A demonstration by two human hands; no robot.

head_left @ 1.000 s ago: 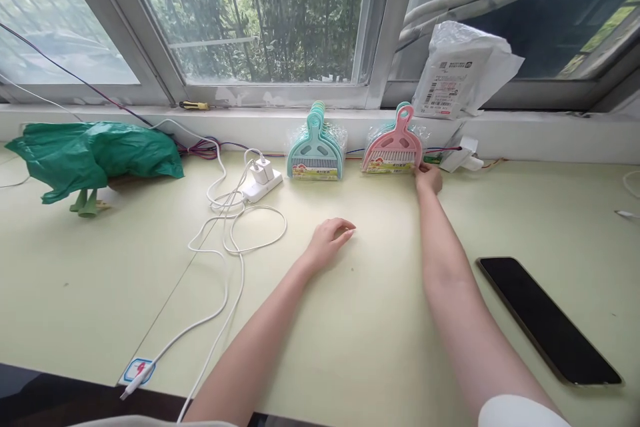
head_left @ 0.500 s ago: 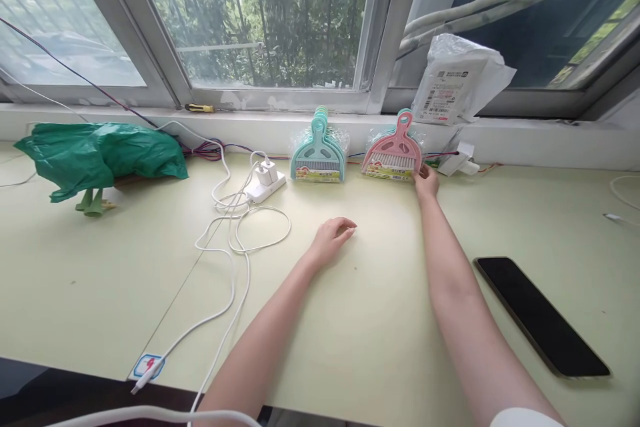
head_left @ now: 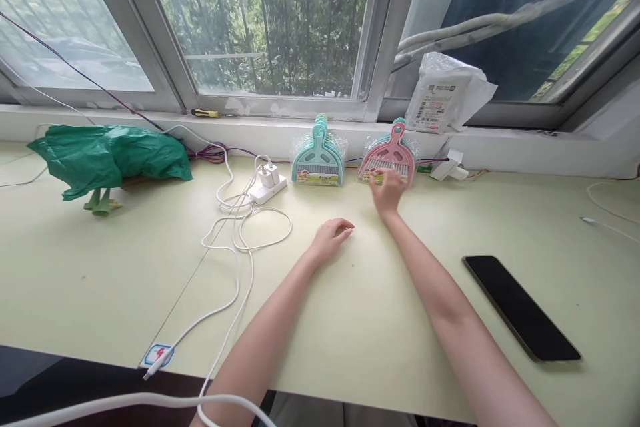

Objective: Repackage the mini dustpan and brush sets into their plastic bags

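Observation:
My left hand (head_left: 331, 239) rests on the table with its fingers loosely bent and nothing between thumb and fingertips. My right hand (head_left: 388, 193) is in front of the lower edge of the pink dustpan and brush set (head_left: 395, 147), with fingers parted and none of it gripped. Whether those fingers touch the set's wrapping I cannot tell. Part of its label and bristles is hidden by the hand. To its left, a stack of turquoise dustpan and brush sets (head_left: 319, 157) leans upright against the sill in clear wrapping. Behind the pink set, turquoise edges show.
A white power strip (head_left: 270, 192) with plugs and looping white cables stands left of the sets. Further left lies a green plastic bag (head_left: 113, 159). A black phone (head_left: 523, 310) is at the right. A white wrapped package (head_left: 440, 99) leans on the window; a yellow-handled cutter (head_left: 204, 113) lies on the sill.
My right hand has left the right edge of the pink set and moved left, to the front of it. My left hand stays in place. The view has shifted slightly.

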